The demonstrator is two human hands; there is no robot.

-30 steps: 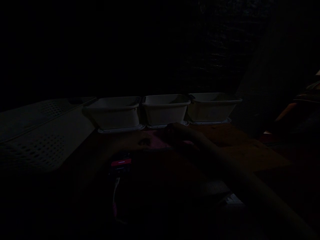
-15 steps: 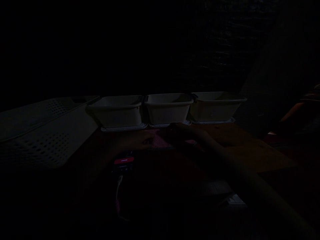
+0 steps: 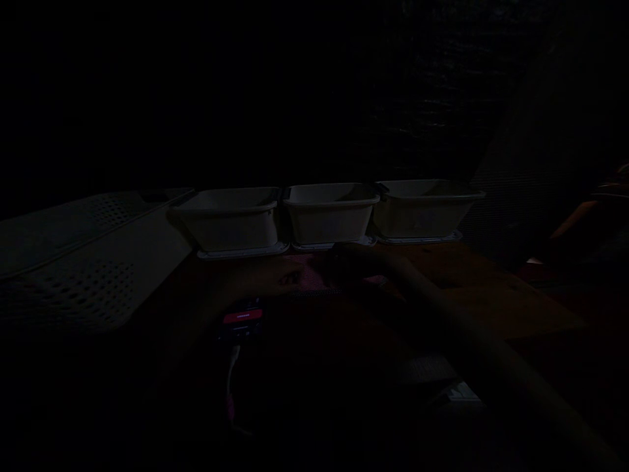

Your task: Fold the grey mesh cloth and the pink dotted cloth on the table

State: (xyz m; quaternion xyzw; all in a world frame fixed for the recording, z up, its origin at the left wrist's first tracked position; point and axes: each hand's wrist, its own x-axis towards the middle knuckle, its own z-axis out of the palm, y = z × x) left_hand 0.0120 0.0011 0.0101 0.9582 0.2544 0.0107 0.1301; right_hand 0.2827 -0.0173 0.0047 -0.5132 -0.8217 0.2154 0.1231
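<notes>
The scene is very dark. My left hand (image 3: 265, 278) and my right hand (image 3: 351, 265) both rest on a pink cloth-like piece (image 3: 310, 276) lying on the wooden table (image 3: 481, 295), just in front of the bins. The fingers of both hands are too dim to make out. My right forearm reaches in from the lower right. A small dark device with a red lit strip (image 3: 242, 317) and a pale cable sits close to my left wrist.
Three white plastic bins (image 3: 327, 213) stand in a row at the table's back edge. A perforated white crate (image 3: 83, 262) lies at the left. Another person's arm (image 3: 574, 226) shows at the far right. A pale object (image 3: 459, 391) lies near the front.
The view shifted slightly, so the bins sit a little further right than a second ago. My hands stay on the pink piece with little visible movement.
</notes>
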